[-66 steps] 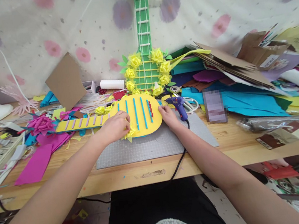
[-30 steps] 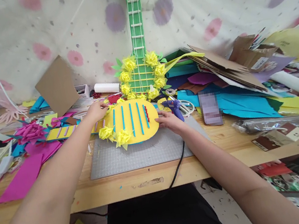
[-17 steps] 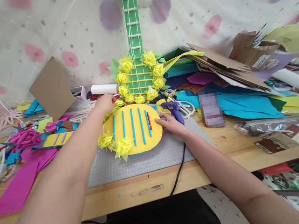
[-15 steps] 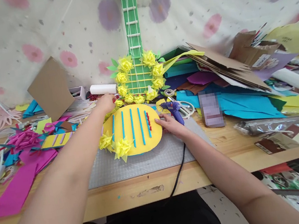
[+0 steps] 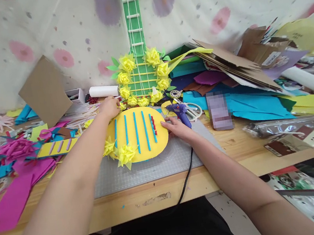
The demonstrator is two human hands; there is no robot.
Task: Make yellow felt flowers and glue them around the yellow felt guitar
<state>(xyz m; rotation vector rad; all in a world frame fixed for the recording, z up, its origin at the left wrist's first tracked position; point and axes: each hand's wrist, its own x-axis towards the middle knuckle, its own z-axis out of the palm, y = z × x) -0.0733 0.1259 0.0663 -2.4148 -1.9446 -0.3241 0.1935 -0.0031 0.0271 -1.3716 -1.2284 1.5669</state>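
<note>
A yellow craft guitar point(image 5: 142, 136) lies tilted on the grey cutting mat point(image 5: 177, 166), with blue strips, a short row of red pieces and yellow paper flowers point(image 5: 126, 154) along its near left edge. Its neck point(image 5: 59, 147) extends left beneath my left forearm. My right hand point(image 5: 178, 129) grips the body's right edge, thumb on top. Beyond the body's far left side, my left hand point(image 5: 109, 108) has its fingers curled together; a bit of red shows at the fingertips, too small to name. Behind stands a green craft guitar point(image 5: 145, 81) ringed with yellow flowers.
A blue glue gun point(image 5: 183, 115) and white-handled scissors point(image 5: 194, 111) lie right of my right hand. Cardboard sheets point(image 5: 232, 64) and blue paper point(image 5: 257, 106) are piled at the right. Magenta paper point(image 5: 12, 206) and a cardboard square point(image 5: 44, 92) are at the left.
The view has shifted slightly, so the background sits a little further left and up. Both hands keep nearly the same places around the yellow guitar.
</note>
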